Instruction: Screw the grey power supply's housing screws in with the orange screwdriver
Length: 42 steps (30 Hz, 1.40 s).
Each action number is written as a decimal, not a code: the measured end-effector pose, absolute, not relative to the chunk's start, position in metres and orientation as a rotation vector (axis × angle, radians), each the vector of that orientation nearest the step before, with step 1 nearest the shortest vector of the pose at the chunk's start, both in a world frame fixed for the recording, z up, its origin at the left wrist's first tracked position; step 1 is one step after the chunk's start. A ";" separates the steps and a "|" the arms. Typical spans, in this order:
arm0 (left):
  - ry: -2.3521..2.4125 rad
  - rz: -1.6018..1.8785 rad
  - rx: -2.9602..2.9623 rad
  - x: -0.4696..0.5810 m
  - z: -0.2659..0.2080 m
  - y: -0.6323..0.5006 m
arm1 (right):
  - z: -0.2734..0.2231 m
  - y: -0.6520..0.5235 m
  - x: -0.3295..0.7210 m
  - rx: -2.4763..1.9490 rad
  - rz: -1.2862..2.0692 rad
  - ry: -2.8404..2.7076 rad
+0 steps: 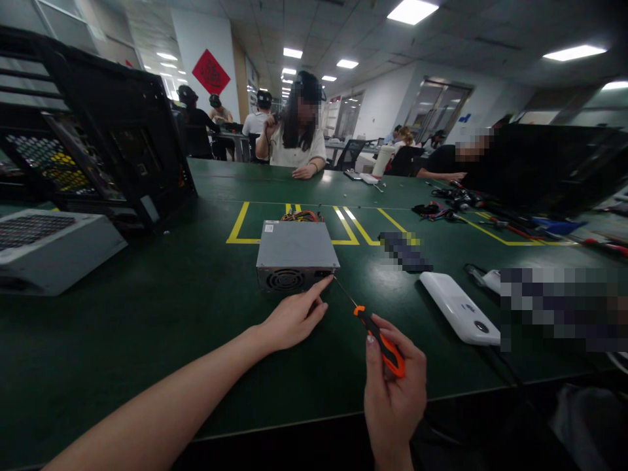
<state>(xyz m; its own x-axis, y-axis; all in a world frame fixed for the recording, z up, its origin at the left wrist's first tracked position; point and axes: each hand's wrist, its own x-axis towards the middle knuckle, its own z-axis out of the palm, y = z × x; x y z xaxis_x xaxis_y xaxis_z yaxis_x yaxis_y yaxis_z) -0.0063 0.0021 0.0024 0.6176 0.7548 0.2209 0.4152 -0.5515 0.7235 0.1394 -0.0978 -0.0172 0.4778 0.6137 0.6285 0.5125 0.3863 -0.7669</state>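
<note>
A grey computer power supply sits on the green table, with its fan grille facing me and a bundle of coloured cables behind it. My left hand reaches to the lower right of that face, index finger stretched against it near the corner and thumb apart below. In my right hand is a screwdriver with an orange and black handle. Its thin shaft points up and left, and the tip meets the power supply's right corner beside my left fingertip. Whether a screw is there is too small to tell.
A black computer case and another power supply stand on the left. To the right lie a white power bank, blurred-out dark items and loose cables. Yellow tape marks the table. A person sits opposite.
</note>
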 end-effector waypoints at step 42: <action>1.043 0.906 1.950 -0.010 -0.003 0.006 | -0.011 -0.091 0.130 -1.137 -0.049 -1.445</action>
